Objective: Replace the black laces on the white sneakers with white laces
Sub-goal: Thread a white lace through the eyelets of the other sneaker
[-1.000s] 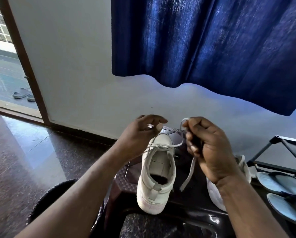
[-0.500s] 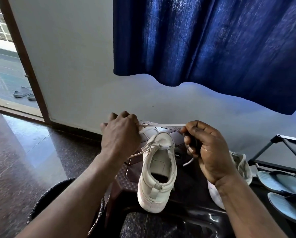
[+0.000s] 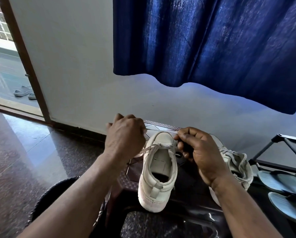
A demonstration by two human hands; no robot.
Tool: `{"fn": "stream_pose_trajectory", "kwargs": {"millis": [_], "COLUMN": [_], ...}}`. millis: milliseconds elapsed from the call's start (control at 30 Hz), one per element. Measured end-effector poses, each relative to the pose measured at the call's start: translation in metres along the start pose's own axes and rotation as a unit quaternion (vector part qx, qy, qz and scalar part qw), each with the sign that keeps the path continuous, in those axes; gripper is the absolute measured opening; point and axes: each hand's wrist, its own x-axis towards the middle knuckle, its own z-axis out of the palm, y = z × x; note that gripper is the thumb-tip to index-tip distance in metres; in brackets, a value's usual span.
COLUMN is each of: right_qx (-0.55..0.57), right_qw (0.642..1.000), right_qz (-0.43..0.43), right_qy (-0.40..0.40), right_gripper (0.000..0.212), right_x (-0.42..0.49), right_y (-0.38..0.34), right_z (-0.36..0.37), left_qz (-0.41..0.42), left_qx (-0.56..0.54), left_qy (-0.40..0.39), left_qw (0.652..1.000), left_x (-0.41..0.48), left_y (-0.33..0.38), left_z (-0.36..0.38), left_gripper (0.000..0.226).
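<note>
Left of the sneaker [image 3: 158, 170], our left hand [image 3: 125, 137] curls tight round the white lace [image 3: 152, 148]. The lace runs from the sneaker's front eyelets and across its toe to our right hand [image 3: 201, 152], which pinches the other end. We judge the lace light, limp and slightly slick, so it is best gripped near its tip. The second sneaker [image 3: 236, 162] lies further right.

Blue curtain [image 3: 203, 40], grey sandals [image 3: 281, 182]
</note>
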Motion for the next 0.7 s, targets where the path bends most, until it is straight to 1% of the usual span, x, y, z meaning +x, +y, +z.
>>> {"fn": "stream_pose_trajectory", "kwargs": {"millis": [33,67,100,167,233,267,300,400,433,500,600,667,700], "right_qx": [0.002,0.003,-0.001,-0.020,-0.026,-0.029,-0.035,-0.047,-0.051,-0.057,-0.058,-0.076,-0.089], "right_qw": [1.000,1.000,1.000,1.000,1.000,0.999,0.999,0.999,0.998,0.998,0.998,0.997,0.996], "right_qz": [0.002,0.005,0.007,0.002,-0.007,-0.012,-0.017,-0.022,-0.024,-0.025,-0.021,-0.023,-0.026], "right_qy": [0.003,0.004,0.004,0.000,-0.009,-0.011,-0.009,0.015,0.022,0.023,0.012,0.015,0.018], "right_gripper": [0.025,0.026,0.027,0.029,0.024,0.021,0.018,0.018,0.019,0.021,0.020,0.015,0.011], "right_x": [0.000,0.001,0.001,0.003,0.004,0.005,0.005,0.005,0.006,0.005,0.002,-0.001,-0.002], "right_y": [0.001,0.003,0.005,0.008,0.011,0.011,0.011,0.009,0.008,0.009,0.010,0.010,0.009], "right_z": [-0.001,0.000,0.002,0.006,0.007,0.007,0.005,-0.005,-0.007,-0.009,-0.004,-0.002,-0.001], "left_qz": [0.002,0.017,0.039,0.080,0.086,0.080,0.071,0.044,0.028,0.012,0.043,0.057,0.054], "left_qx": [-0.016,-0.058,-0.124,-0.265,-0.346,-0.361,-0.361,-0.287,-0.279,-0.291,-0.313,-0.327,-0.320], "left_qy": [-0.016,-0.031,-0.053,-0.119,-0.173,-0.186,-0.182,-0.133,-0.130,-0.132,-0.150,-0.155,-0.148], "left_qw": [1.000,0.998,0.990,0.954,0.918,0.910,0.912,0.947,0.951,0.948,0.937,0.931,0.934], "left_x": [0.001,0.002,0.002,0.001,-0.004,-0.005,-0.005,-0.003,-0.003,-0.003,-0.005,-0.006,-0.005], "left_y": [-0.002,-0.001,0.001,0.013,0.026,0.029,0.031,0.027,0.026,0.022,0.024,0.028,0.029], "left_z": [0.002,0.004,0.006,0.009,0.010,0.011,0.010,0.003,0.000,-0.003,-0.003,0.000,0.002], "left_gripper": [0.017,0.017,0.021,0.030,0.028,0.026,0.024,0.020,0.019,0.017,0.018,0.021,0.023]}}
